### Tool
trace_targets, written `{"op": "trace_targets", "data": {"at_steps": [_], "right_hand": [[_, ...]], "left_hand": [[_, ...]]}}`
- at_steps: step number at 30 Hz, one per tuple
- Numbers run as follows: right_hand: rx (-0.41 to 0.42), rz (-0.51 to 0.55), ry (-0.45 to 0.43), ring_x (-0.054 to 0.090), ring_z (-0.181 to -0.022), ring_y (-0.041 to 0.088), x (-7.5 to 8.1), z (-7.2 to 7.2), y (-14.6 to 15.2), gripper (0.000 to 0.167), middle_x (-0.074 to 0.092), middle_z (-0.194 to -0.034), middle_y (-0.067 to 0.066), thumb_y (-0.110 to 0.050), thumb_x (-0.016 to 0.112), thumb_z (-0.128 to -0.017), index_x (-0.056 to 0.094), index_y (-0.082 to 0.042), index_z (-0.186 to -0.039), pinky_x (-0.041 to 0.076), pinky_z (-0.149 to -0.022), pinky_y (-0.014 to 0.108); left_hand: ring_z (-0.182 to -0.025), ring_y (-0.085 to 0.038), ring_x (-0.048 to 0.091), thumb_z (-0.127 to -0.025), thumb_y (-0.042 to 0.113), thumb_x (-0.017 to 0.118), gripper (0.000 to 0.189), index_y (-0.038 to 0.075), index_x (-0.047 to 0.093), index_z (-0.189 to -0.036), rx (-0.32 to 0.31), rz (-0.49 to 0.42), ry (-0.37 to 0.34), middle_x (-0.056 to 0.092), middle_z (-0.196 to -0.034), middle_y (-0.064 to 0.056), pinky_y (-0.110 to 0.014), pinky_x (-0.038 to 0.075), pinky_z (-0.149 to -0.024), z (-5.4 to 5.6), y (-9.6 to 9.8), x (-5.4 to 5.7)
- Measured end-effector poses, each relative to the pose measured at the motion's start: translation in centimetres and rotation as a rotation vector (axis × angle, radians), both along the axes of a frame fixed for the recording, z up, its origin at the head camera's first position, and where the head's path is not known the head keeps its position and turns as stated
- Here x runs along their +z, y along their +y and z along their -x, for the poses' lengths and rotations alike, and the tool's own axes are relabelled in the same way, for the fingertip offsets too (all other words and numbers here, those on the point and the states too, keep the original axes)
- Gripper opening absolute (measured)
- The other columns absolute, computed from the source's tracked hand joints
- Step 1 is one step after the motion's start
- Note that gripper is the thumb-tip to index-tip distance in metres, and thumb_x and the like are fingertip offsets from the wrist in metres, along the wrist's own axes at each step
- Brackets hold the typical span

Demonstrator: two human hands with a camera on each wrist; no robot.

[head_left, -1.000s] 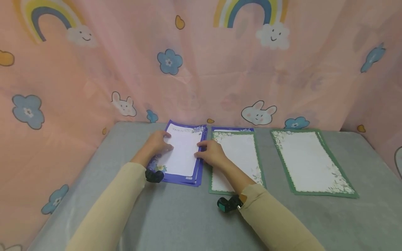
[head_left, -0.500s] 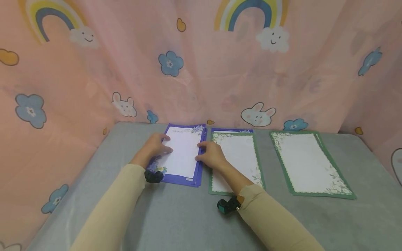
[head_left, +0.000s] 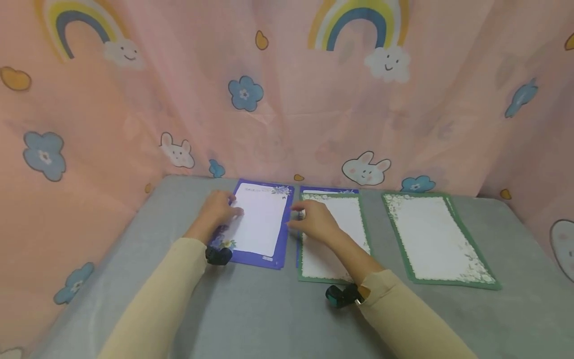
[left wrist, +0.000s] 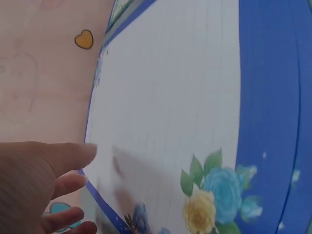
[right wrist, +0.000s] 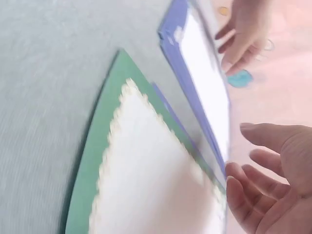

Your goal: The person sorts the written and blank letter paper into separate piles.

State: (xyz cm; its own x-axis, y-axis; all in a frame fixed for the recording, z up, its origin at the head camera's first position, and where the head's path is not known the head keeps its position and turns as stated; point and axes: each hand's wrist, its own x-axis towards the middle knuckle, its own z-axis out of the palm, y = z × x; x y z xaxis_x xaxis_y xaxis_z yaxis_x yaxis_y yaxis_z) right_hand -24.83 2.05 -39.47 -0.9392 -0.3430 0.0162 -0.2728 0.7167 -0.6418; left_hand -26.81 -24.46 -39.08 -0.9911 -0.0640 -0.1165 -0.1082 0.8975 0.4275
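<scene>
Purple-bordered letter paper (head_left: 260, 219) lies in a neat pile on the left of the table, white in the middle with blue and yellow flowers at its corners. My left hand (head_left: 217, 207) is at the pile's left edge, its fingers loose and the thumb reaching over the sheet. In the left wrist view the extended thumb (left wrist: 73, 153) casts a shadow on the paper. My right hand (head_left: 316, 219) hovers just right of the pile, over the left edge of a green-bordered sheet (head_left: 352, 214). Its fingers are loosely bent and hold nothing.
Behind the middle green sheet, a purple edge (head_left: 329, 191) shows from paper underneath. Another green-bordered sheet (head_left: 435, 234) lies slanted on the right. Grey cloth (head_left: 251, 314) covers the table, and a pink printed curtain (head_left: 287, 124) hangs along the back.
My right hand has left the pile's right edge and moved a little to the right. The purple sheets now line up more evenly. The left hand has barely shifted.
</scene>
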Motion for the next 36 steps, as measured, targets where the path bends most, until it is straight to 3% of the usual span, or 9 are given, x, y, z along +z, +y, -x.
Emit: {"op": "trace_targets", "data": {"at_steps": [4, 11, 16, 20, 26, 32, 36], "right_hand": [[-0.005, 0.046, 0.005, 0.071, -0.106, 0.031, 0.0, -0.1, 2.1, 0.045, 0.069, -0.13, 0.016, -0.023, 0.077, -0.089, 0.067, -0.005, -0.129, 0.058, -0.089, 0.044], [-0.07, 0.074, 0.063, 0.072, -0.098, 0.031, 0.2, -0.7, 5.8, 0.042, 0.07, -0.127, 0.017, -0.023, 0.075, -0.09, 0.068, -0.003, -0.126, 0.059, -0.081, 0.042], [-0.116, 0.096, 0.077, 0.069, -0.096, 0.032, 0.3, -1.4, 8.5, 0.042, 0.068, -0.128, 0.022, -0.023, 0.074, -0.092, 0.066, 0.001, -0.126, 0.058, -0.076, 0.036], [-0.173, 0.028, 0.076, 0.069, -0.097, 0.031, 0.7, -2.5, 10.8, 0.046, 0.067, -0.129, 0.022, -0.029, 0.07, -0.095, 0.064, -0.002, -0.131, 0.058, -0.071, 0.033], [-0.185, -0.07, 0.094, 0.071, -0.097, 0.033, 1.0, -3.4, 13.4, 0.05, 0.067, -0.129, 0.023, -0.035, 0.067, -0.097, 0.061, -0.002, -0.135, 0.06, -0.072, 0.041], [-0.184, -0.055, 0.067, 0.07, -0.107, 0.04, 0.2, -3.7, 14.9, 0.056, 0.063, -0.136, 0.025, -0.041, 0.063, -0.099, 0.059, 0.0, -0.137, 0.059, -0.08, 0.048], [-0.185, -0.024, 0.052, 0.069, -0.11, 0.042, -0.3, -3.7, 15.3, 0.056, 0.062, -0.137, 0.025, -0.042, 0.06, -0.1, 0.058, 0.0, -0.138, 0.059, -0.079, 0.048]], "left_hand": [[-0.134, -0.041, 0.05, -0.098, 0.03, 0.063, 0.047, 0.001, 0.06, -0.135, -0.004, 0.006, 0.045, 0.058, -0.141, -0.023, -0.054, 0.038, -0.115, -0.4, 0.9, 0.5], [-0.131, -0.039, 0.057, -0.096, 0.028, 0.065, 0.041, 0.003, 0.065, -0.129, -0.098, -0.032, 0.131, 0.063, -0.138, -0.02, -0.052, 0.044, -0.111, -0.8, 3.5, 0.9], [-0.128, -0.037, 0.059, -0.096, 0.026, 0.066, 0.039, 0.003, 0.066, -0.128, -0.143, -0.127, 0.15, 0.064, -0.136, -0.02, -0.049, 0.046, -0.11, -1.4, 5.4, 0.9], [-0.119, -0.034, 0.065, -0.096, 0.025, 0.066, 0.037, 0.005, 0.066, -0.128, -0.156, -0.207, 0.166, 0.068, -0.131, -0.017, -0.047, 0.05, -0.104, -1.9, 6.9, 0.4], [-0.113, -0.03, 0.068, -0.096, 0.025, 0.067, 0.035, 0.008, 0.067, -0.126, -0.149, -0.306, 0.155, 0.072, -0.123, -0.014, -0.045, 0.054, -0.096, -2.8, 8.8, -0.6], [-0.116, -0.032, 0.067, -0.097, 0.022, 0.066, 0.035, 0.004, 0.066, -0.127, -0.157, -0.498, 0.13, 0.073, -0.12, -0.015, -0.044, 0.056, -0.093, -3.5, 10.1, -0.6], [-0.122, -0.033, 0.064, -0.098, 0.023, 0.065, 0.036, 0.005, 0.066, -0.129, -0.121, -0.593, 0.154, 0.07, -0.126, -0.016, -0.045, 0.055, -0.098, -3.9, 10.4, -0.4]]}}
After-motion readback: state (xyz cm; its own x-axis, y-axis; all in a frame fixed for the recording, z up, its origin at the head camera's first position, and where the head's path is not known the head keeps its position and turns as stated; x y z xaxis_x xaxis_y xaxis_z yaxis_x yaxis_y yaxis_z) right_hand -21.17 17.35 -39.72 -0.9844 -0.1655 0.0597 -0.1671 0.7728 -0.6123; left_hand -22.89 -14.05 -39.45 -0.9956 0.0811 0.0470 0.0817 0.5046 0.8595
